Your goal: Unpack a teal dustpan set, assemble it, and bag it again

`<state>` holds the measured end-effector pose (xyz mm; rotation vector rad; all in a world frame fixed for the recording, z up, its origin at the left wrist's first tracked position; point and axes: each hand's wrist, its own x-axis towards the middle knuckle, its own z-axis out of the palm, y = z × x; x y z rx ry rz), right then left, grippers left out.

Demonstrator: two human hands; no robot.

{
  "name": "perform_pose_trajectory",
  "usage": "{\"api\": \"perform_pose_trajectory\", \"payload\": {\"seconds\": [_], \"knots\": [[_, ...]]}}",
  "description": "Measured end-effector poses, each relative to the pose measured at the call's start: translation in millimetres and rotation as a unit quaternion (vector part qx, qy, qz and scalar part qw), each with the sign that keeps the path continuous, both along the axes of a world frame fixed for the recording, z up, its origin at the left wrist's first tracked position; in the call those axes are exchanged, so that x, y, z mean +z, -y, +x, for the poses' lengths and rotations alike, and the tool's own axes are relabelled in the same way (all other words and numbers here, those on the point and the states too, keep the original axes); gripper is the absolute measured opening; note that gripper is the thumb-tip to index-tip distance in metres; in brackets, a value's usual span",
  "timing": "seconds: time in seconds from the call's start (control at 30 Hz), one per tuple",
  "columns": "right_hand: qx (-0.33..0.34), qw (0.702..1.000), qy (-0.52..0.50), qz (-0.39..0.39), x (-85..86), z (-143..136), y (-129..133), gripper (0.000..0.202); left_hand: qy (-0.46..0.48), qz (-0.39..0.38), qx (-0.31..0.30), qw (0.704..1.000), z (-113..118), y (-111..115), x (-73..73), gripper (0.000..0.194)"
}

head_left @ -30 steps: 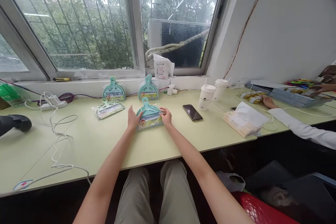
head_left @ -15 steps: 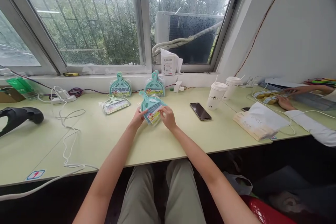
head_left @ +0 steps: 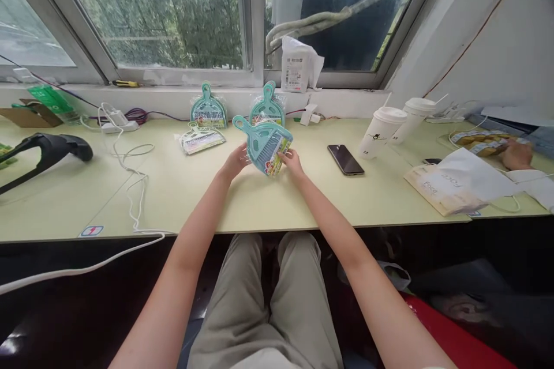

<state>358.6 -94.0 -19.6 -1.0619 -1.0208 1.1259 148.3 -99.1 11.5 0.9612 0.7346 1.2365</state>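
A teal dustpan-and-brush set in clear wrap (head_left: 265, 147) is held tilted above the table, its handle toward the upper left. My left hand (head_left: 236, 161) grips its left side, the fingers partly behind it. At its lower right edge, my right hand (head_left: 292, 162) pinches the wrap near the printed label. Behind it, a similar teal set (head_left: 267, 105) leans upright against the wall, and another (head_left: 208, 110) leans to its left. A paler wrapped set (head_left: 201, 141) lies flat on the table in front of that one.
A phone (head_left: 345, 159) and two white cups (head_left: 381, 131) stand right of my hands. Farther right are a tissue pack (head_left: 445, 184) and another person's hand (head_left: 517, 154). White cables (head_left: 137, 184) and a black object (head_left: 64, 147) occupy the left.
The held set has turned, its label end swinging to the right and up, and it shows larger. Both hands still hold it. The view has tilted downward.
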Motion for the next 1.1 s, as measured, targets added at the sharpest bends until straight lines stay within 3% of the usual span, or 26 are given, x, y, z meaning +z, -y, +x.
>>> {"api": "perform_pose_trajectory", "payload": {"seconds": [0.1, 0.23, 0.33, 0.4, 0.47, 0.5, 0.57, 0.6, 0.67, 0.7, 0.73, 0.8, 0.83, 0.9, 0.97, 1.0, 1.1], "knots": [[0.010, 1.000, -0.028, -0.002, 0.1, 6.7, -1.2, 0.046, -0.012, 0.038, -0.007, 0.999, -3.1, -3.2, -2.9, 0.033], [0.044, 0.998, -0.034, 0.003, 1.7, 8.4, -1.3, 0.039, -0.011, 0.039, 0.046, 0.998, -2.4, -13.8, -7.8, 0.042], [0.045, 0.997, -0.055, 0.009, 3.5, 8.8, -0.8, 0.033, 0.005, 0.032, 0.141, 0.990, -9.3, -24.4, -5.6, 0.040], [0.024, 0.996, -0.087, 0.011, 4.7, 12.2, -0.6, 0.030, -0.019, 0.033, 0.254, 0.967, -23.9, -28.0, -0.6, 0.040], [-0.005, 0.993, -0.116, 0.009, 5.7, 17.5, -0.7, 0.028, -0.087, 0.018, 0.402, 0.911, -44.6, -25.3, 5.5, 0.042], [-0.020, 0.992, -0.124, 0.007, 6.1, 20.2, -0.8, 0.027, -0.135, -0.015, 0.489, 0.862, -55.3, -21.2, 8.4, 0.045], [-0.043, 0.991, -0.125, -0.001, 6.6, 24.3, -1.1, 0.024, -0.163, -0.038, 0.576, 0.800, -72.3, -8.6, 13.5, 0.063], [-0.052, 0.991, -0.123, -0.008, 6.9, 25.4, -1.3, 0.023, -0.202, -0.045, 0.648, 0.733, -77.0, -1.1, 15.8, 0.073], [-0.058, 0.991, -0.121, -0.022, 7.3, 25.7, -1.3, 0.023, -0.270, -0.017, 0.724, 0.634, -77.4, 13.6, 20.6, 0.086], [-0.056, 0.991, -0.123, -0.027, 7.4, 25.1, -1.1, 0.023, -0.304, 0.012, 0.737, 0.603, -73.6, 19.4, 23.0, 0.088], [-0.053, 0.990, -0.127, -0.028, 7.5, 24.3, -0.7, 0.023, -0.332, 0.050, 0.731, 0.594, -67.8, 23.6, 25.4, 0.086], [-0.043, 0.989, -0.138, -0.022, 7.7, 22.4, 0.3, 0.024, -0.367, 0.130, 0.685, 0.616, -52.4, 25.9, 28.9, 0.075], [-0.038, 0.989, -0.142, -0.018, 7.8, 21.6, 0.9, 0.025, -0.369, 0.162, 0.643, 0.651, -43.6, 24.4, 29.6, 0.068], [-0.036, 0.989, -0.143, -0.020, 8.1, 20.7, 2.0, 0.025, -0.334, 0.178, 0.500, 0.779, -24.9, 17.9, 27.5, 0.053], [-0.040, 0.988, -0.143, -0.030, 8.5, 21.1, 2.6, 0.027, -0.273, 0.128, 0.293, 0.907, -5.3, 11.5, 20.3, 0.050], [-0.041, 0.988, -0.145, -0.034, 8.6, 21.7, 2.7, 0.028, -0.265, 0.103, 0.211, 0.935, 4.3, 9.6, 15.1, 0.051], [-0.022, 0.988, -0.147, -0.039, 8.9, 23.8, 2.1, 0.027, -0.236, 0.075, 0.014, 0.969, 27.4, 10.4, -2.6, 0.045]]}}
